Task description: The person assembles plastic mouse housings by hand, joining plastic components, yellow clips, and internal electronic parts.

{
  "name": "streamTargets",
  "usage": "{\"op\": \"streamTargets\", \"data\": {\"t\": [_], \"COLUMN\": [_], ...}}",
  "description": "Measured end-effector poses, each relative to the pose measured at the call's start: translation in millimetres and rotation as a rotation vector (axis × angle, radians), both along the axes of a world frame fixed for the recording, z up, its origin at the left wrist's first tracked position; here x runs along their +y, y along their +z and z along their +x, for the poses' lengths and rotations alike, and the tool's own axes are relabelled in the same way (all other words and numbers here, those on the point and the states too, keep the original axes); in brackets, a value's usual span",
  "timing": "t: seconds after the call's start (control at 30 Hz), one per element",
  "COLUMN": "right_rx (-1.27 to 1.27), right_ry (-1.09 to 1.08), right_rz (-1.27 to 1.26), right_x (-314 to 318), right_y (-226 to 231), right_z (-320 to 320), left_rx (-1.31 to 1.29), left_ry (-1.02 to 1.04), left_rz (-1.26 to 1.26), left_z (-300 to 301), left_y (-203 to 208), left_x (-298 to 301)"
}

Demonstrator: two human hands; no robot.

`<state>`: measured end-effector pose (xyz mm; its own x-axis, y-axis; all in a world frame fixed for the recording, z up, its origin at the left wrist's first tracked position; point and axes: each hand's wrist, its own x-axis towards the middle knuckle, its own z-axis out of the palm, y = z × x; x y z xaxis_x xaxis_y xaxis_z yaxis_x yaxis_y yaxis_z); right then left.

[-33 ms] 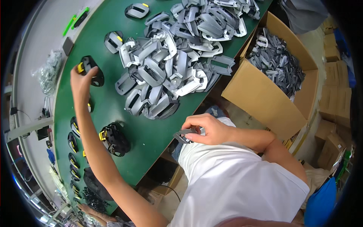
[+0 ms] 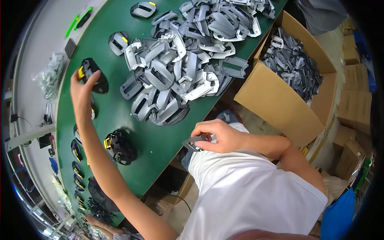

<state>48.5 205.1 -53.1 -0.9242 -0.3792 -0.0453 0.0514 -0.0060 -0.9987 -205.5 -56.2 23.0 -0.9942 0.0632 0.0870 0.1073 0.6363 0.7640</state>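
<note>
My left hand (image 2: 82, 89) reaches far left over the green table, with thumb and fingers around a black plastic shell (image 2: 96, 76) that has a yellow piece on its edge. The fingers' far side is hidden. Close to my body, my right hand (image 2: 219, 136) pinches a small grey plastic frame (image 2: 193, 142) in front of the white shirt. Between my arms a black housing with a yellow clip (image 2: 122, 147) stands on the table. Beyond it lies a large heap of grey plastic covers (image 2: 162, 76).
A cardboard box (image 2: 276, 102) full of grey parts stands right of the table. Two grey-and-black units (image 2: 119, 43) lie near the heap. Several black-and-yellow units (image 2: 76, 150) line the table's left edge. Another person's arm (image 2: 98, 225) shows at lower left.
My left hand and the black shell have shifted slightly left. My right hand keeps its grip on the grey frame, almost in the same place.
</note>
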Motion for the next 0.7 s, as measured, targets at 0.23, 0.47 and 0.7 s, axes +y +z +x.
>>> {"op": "streamTargets", "data": {"t": [0.23,0.47,0.7], "right_rx": [-0.060,-0.066,0.068], "right_ry": [-0.062,-0.216,-0.084], "right_rz": [-0.195,-0.472,-0.063], "right_x": [9.7,1.4,-50.2], "right_y": [22.2,49.8,44.3], "right_z": [-20.2,-58.2,-68.4], "left_rx": [-0.037,-0.232,-0.007], "left_ry": [0.013,0.110,-0.110], "left_rz": [0.499,0.860,0.652], "left_z": [186.0,225.3,238.6], "left_y": [32.3,-25.7,-53.1], "left_x": [28.5,63.7,23.3]}}
